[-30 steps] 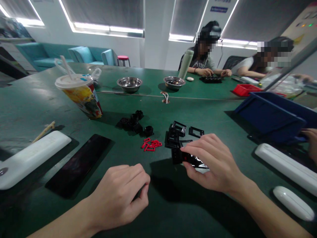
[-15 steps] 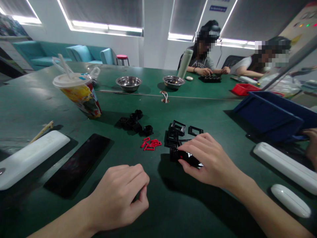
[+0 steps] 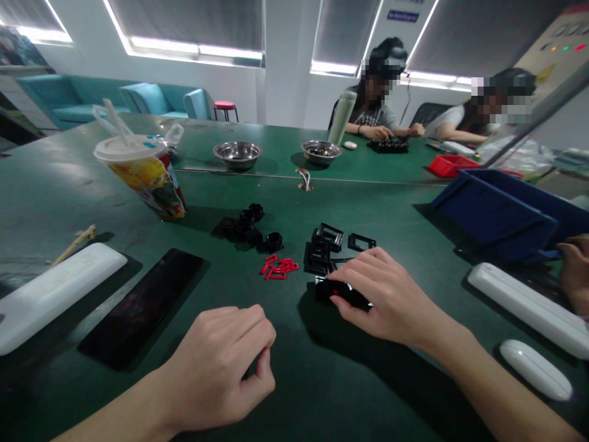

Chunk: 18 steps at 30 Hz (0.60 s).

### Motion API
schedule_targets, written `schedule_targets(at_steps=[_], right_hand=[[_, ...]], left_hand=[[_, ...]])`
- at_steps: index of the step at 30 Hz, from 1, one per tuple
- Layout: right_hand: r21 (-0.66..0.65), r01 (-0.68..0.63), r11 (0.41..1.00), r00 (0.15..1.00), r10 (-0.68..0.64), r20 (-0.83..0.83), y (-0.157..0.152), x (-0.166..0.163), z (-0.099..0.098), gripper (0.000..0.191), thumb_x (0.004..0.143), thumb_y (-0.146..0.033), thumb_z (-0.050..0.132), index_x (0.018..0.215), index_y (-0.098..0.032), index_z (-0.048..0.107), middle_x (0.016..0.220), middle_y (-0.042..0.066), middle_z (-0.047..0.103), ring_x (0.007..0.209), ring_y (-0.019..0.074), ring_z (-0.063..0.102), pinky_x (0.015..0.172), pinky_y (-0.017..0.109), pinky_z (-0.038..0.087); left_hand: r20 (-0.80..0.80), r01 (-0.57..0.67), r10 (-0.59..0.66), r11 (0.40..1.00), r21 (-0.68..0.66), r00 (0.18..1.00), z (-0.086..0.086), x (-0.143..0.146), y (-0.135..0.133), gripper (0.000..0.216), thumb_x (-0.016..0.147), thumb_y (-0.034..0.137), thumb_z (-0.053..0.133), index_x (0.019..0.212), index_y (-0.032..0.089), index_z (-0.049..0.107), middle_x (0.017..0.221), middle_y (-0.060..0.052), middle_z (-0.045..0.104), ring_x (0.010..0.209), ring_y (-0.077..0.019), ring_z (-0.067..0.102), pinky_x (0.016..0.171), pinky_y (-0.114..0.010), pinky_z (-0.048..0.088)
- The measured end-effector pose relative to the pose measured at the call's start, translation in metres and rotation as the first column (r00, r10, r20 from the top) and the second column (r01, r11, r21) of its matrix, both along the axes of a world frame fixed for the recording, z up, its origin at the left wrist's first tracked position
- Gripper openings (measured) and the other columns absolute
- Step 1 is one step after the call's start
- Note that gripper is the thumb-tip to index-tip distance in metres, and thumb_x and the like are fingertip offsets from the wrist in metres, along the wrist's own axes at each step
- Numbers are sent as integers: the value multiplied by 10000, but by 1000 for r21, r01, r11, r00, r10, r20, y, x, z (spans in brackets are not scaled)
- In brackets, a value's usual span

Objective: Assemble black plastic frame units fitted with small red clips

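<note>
My right hand [image 3: 386,301] presses down on a black plastic part with a small red piece [image 3: 335,291] on the green table, fingers pinched around it. Just beyond it lie several black square frames [image 3: 327,244], a small heap of red clips [image 3: 280,268] and a cluster of black blocks [image 3: 246,226]. My left hand [image 3: 225,362] rests near the table's front edge, curled into a loose fist; whether it holds anything is hidden.
A lidded paper cup with straw [image 3: 142,175], a black phone [image 3: 142,307] and a white case [image 3: 55,294] lie left. A blue bin [image 3: 501,212], white cases [image 3: 524,307] and another person's hand [image 3: 575,270] are right. Two steel bowls [image 3: 237,153] and two seated people are across the table.
My right hand has slid slightly away and lowered the black part onto the table. My left hand has stayed put.
</note>
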State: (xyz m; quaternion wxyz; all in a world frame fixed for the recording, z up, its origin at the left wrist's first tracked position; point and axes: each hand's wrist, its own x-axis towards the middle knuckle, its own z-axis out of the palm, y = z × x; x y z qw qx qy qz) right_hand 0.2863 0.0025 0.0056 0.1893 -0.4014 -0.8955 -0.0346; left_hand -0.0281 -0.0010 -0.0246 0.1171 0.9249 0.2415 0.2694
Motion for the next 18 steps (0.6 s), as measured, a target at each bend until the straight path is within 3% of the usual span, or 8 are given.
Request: schedule_targets(at_steps=[18], right_hand=[[-77,48,996,998,-45,35,2,2,1,148,1017,-281,640,1111,-183,700,986,81,761,875,236,673,809,396,437]], left_hand=[[5,10,-10,1000,9,1000,-1,2,0,153,972,103,519,875,204,581,793,5,562,655,-172,475,599,-349,319]])
